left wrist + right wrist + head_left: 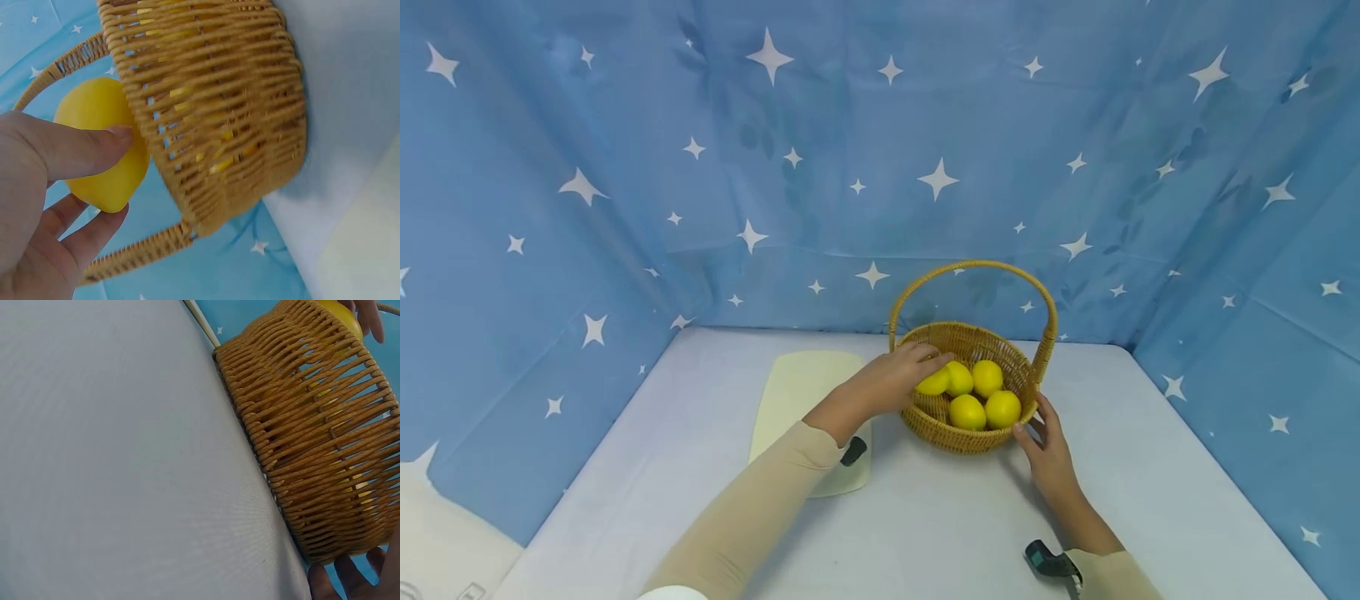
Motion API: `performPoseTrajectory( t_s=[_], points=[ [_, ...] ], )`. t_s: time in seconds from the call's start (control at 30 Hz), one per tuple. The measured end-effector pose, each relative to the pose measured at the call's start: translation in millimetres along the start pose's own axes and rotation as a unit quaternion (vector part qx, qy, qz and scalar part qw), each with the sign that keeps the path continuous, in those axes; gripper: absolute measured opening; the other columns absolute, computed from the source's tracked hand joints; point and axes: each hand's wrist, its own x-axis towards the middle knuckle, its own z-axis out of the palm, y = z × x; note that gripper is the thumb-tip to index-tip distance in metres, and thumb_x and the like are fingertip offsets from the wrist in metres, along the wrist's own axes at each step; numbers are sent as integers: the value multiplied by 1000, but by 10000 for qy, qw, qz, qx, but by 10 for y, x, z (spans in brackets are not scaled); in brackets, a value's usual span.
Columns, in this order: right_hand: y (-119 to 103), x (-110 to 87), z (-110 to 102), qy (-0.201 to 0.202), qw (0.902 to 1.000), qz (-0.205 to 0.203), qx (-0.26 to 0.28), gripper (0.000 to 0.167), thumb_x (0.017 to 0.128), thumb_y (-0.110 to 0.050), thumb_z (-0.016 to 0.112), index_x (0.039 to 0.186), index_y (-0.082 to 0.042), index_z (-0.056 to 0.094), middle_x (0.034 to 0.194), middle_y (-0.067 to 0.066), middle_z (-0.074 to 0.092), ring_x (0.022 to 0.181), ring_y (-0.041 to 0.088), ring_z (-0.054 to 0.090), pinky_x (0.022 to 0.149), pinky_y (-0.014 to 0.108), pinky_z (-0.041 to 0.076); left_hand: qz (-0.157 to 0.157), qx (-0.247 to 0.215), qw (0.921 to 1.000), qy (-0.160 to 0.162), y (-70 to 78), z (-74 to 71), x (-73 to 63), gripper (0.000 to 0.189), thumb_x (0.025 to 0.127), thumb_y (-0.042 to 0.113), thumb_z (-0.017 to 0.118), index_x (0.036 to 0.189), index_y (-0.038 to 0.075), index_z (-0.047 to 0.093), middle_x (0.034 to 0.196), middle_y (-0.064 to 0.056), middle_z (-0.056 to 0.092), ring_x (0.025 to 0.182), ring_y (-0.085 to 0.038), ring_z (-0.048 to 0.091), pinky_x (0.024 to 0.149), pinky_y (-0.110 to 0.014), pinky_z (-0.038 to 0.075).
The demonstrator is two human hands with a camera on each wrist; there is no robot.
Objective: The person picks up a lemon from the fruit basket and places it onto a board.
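Observation:
My left hand point(891, 379) pinches a yellow lemon point(103, 103) at the left inner side of the wicker basket point(962, 442). In the left wrist view the thumb lies across the lemon, with fingers beneath it, and the lemon is beside the basket's rim. Several more yellow lemons point(987, 377) lie inside the basket. My right hand point(1054, 462) touches the basket's outer right side with spread fingers, its thumb near the rim. Only its fingertips point(347, 575) show clearly against the weave in the right wrist view.
A pale cutting board point(805, 383) lies left of the basket, partly under the left arm. The basket's tall arched handle point(973, 264) rises over it. Behind the white table point(940, 533) hangs a blue star-patterned cloth point(820, 208), which also covers both sides.

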Motion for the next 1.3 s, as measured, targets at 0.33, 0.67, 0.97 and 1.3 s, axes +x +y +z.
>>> performPoseTrajectory(
  t_s=[0.33,0.67,0.97,1.3],
  points=[
    [45,1,-6,22,10000,-20,-28,75,102,-30,52,158,-22,4,159,20,11,137,43,28,106,62,27,84,152,9991,390,-120,-86,-354,74,85,-13,63,149,18,42,146,-4,41,134,-24,37,96,-32,46],
    [18,-37,6,-12,10000,25,31,74,102,-30,52,158,-22,4,159,19,11,138,42,28,105,63,28,55,149,9925,1213,-372,-86,-733,60,81,-14,68,132,18,62,131,-7,52,123,-25,46,90,-34,50],
    [15,-14,-25,-22,10000,-73,15,74,102,-29,52,158,-23,4,159,19,11,138,42,28,105,63,28,-347,-105,9889,1439,-722,-3,-874,61,76,-10,77,128,16,64,127,-7,54,117,-28,50,89,-42,51],
    [21,-8,-9,13,10000,-61,62,73,102,-28,52,158,-22,5,159,18,11,137,44,28,105,64,27,-804,-469,9894,1115,-1055,281,-817,61,76,-12,76,129,15,63,126,-7,52,113,-27,50,92,-43,48]
  ],
)
